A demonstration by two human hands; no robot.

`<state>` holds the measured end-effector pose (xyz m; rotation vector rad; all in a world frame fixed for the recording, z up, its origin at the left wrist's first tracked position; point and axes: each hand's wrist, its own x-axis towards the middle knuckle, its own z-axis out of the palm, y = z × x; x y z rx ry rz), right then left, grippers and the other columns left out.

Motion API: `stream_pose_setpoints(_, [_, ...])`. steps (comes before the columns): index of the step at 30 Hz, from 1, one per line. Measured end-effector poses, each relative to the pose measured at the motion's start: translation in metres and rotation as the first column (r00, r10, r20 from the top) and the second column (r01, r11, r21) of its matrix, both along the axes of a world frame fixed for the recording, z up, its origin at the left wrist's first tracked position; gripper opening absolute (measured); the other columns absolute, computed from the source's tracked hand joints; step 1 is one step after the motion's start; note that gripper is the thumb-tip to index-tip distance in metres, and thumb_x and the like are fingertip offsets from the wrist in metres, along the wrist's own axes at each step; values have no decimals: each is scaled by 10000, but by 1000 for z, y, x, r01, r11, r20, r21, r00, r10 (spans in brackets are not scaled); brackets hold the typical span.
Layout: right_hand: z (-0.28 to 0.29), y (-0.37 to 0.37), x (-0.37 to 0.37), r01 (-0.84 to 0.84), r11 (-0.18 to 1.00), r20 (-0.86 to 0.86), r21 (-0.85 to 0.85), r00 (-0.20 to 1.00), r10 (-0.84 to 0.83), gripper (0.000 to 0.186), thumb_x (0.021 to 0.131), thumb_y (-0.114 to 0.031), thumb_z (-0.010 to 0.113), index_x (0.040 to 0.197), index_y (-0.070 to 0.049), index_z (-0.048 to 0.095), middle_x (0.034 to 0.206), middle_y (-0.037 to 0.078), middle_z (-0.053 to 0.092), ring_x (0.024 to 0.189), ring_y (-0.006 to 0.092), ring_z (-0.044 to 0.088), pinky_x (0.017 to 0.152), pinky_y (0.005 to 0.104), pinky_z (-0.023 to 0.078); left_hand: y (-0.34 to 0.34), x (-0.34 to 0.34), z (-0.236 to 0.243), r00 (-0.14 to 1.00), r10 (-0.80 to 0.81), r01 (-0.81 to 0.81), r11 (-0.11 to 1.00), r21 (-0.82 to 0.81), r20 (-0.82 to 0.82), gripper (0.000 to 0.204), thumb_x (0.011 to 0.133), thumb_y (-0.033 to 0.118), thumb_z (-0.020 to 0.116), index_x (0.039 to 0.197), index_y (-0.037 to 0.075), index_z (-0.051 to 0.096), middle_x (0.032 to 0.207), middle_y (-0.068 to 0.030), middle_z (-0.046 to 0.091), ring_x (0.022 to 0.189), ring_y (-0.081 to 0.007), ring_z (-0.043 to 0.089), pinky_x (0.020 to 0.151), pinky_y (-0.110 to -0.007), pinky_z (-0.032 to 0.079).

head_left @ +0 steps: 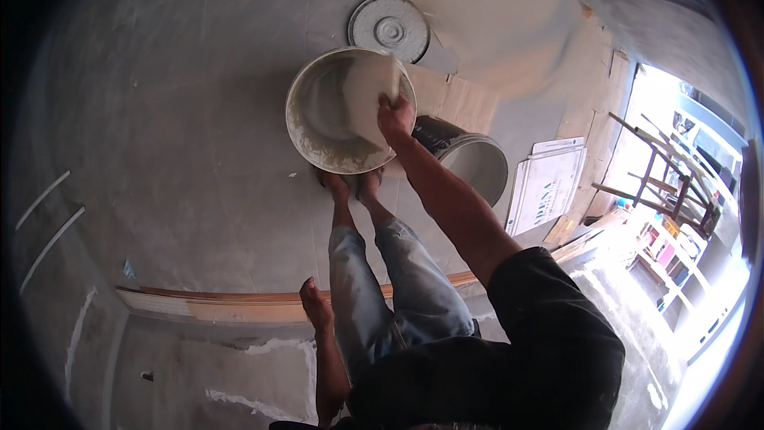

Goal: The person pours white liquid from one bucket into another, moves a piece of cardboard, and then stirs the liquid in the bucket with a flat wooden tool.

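A wide pale bucket (301, 115) stands on the floor just beyond my feet, with whitish smears on its inner wall. My right hand (394, 118) reaches over its right rim, fingers closed around a broad, flat, pale blade (362, 99) that extends down inside the bucket. The handle is hidden by the hand, so its exact kind is unclear. My left hand (317, 306) hangs beside my left thigh, fingers extended, with nothing visible in it. Just past the bucket lies a round grey lid (368, 25), ringed and coated with a pale residue.
A dark bucket (501, 167) lies tipped to the right. Brown cardboard sheets (493, 0) cover the far right floor, with a flat white printed carton (545, 183) nearby. Wooden furniture (668, 183) stands by the bright doorway. Long wooden strips (199, 302) run behind my legs.
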<state>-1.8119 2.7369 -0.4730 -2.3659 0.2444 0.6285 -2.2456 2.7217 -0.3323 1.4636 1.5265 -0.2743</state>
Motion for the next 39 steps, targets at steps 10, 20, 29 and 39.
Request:
stream_pose_setpoints(10, [-13,-65,-47,130,981,-46,143,991,-124,396,838,-275,606,1125,-7,552,992,212,645,998,366,608,833,421,469,-1,-6,-1,999,-40,40,999,5,-4,563,980,440,299,1158,-47,518,1160,-218,511,1082,-350,493,942,-404,379])
stream_pose_setpoints(20, [-14,-73,-50,141,989,-226,47,966,-127,791,749,-306,724,1390,-114,302,1289,190,493,1159,320,515,977,381,405,8,9,23,999,-44,42,997,60,21,504,959,411,414,1157,-39,524,1151,-210,530,1085,-321,512,945,-389,396])
stream_pose_setpoints(29, [103,-73,-54,-180,972,-253,-148,958,139,892,758,-310,660,1453,-104,141,1343,217,440,1200,377,465,998,417,379,43,13,109,928,224,-246,968,40,299,481,879,323,615,1208,-11,508,1131,-162,580,1068,-249,559,934,-355,426])
stream_pose_setpoints(39, [176,-124,-50,-297,940,-149,-168,950,273,688,758,-286,658,1374,-115,405,1173,199,582,1066,345,568,913,419,440,160,81,424,257,-222,-215,936,279,941,517,762,335,730,1111,-8,566,1005,-147,589,907,-224,576,922,-431,451])
